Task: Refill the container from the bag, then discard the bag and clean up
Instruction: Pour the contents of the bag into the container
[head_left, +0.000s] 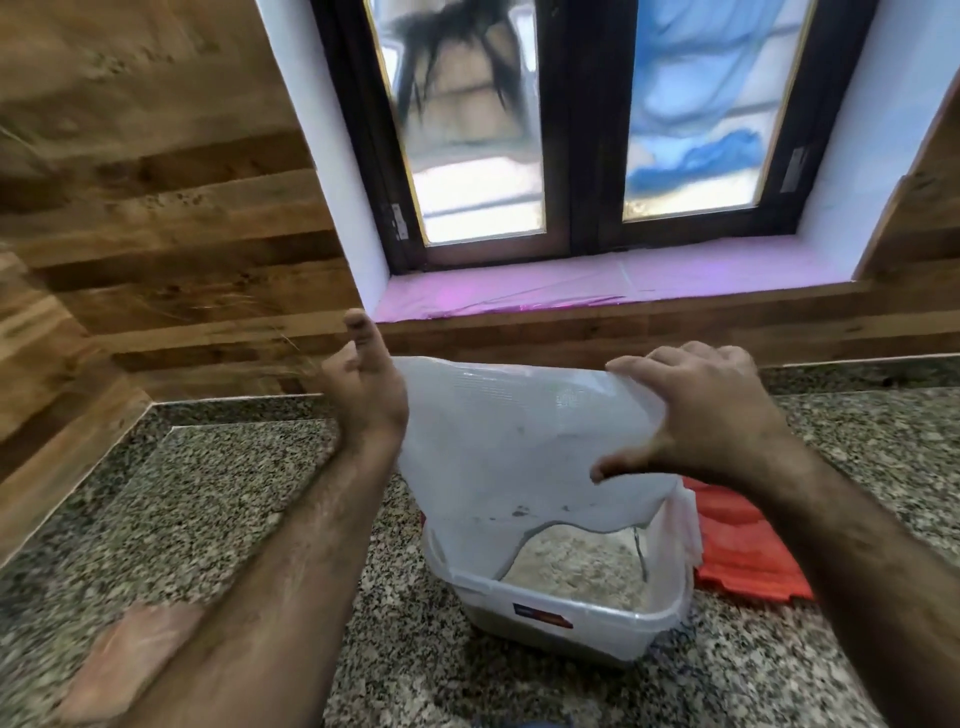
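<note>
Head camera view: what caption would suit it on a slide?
Both hands, left hand and right hand, hold a white plastic bag upended over a clear container of grain.

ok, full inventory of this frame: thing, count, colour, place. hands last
bag: 1, translucent white, held upside down over the tub, mouth dipping inside
tub: 1, clear plastic with a small label, on the counter, holding pale grainy fill
lid: 1, red, flat on the counter right of the tub
counter: 1, speckled granite
wall: wood-look panels, left and behind
window: 1, dark frame, two panes, above the counter
sill: 1, pink sheet over it
left hand: grip at the bag's left edge, partly hidden
right hand: grip on the bag's upper right edge
</note>
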